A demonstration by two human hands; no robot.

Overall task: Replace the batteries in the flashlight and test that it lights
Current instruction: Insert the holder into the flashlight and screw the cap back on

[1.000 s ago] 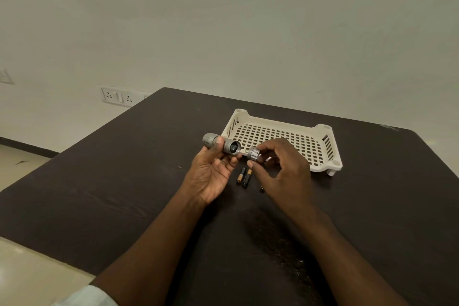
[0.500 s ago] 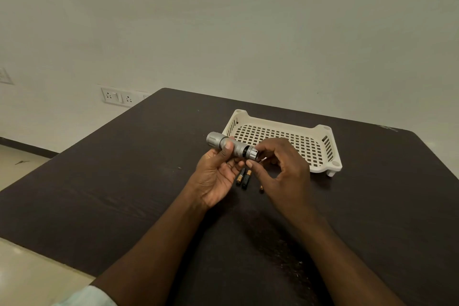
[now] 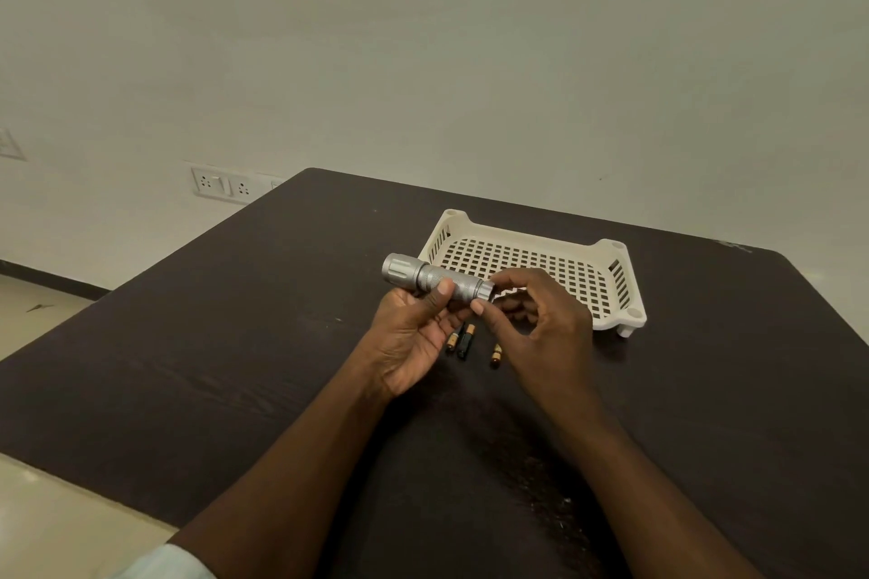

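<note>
Dark wooden table (image 3: 235, 343); both hands' fingers grip knurled metal flashlight (image 3: 437, 282), right (image 3: 541, 324) at its cap.

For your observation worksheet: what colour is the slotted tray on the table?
Cream-white tray, seen best in the head view.

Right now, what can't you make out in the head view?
- Tail cap seating on the flashlight: right hand fingers cover it.
- Batteries inside: hidden by the body.
- Third loose battery: partly behind the right hand.
- Battery labels: too small.
</note>
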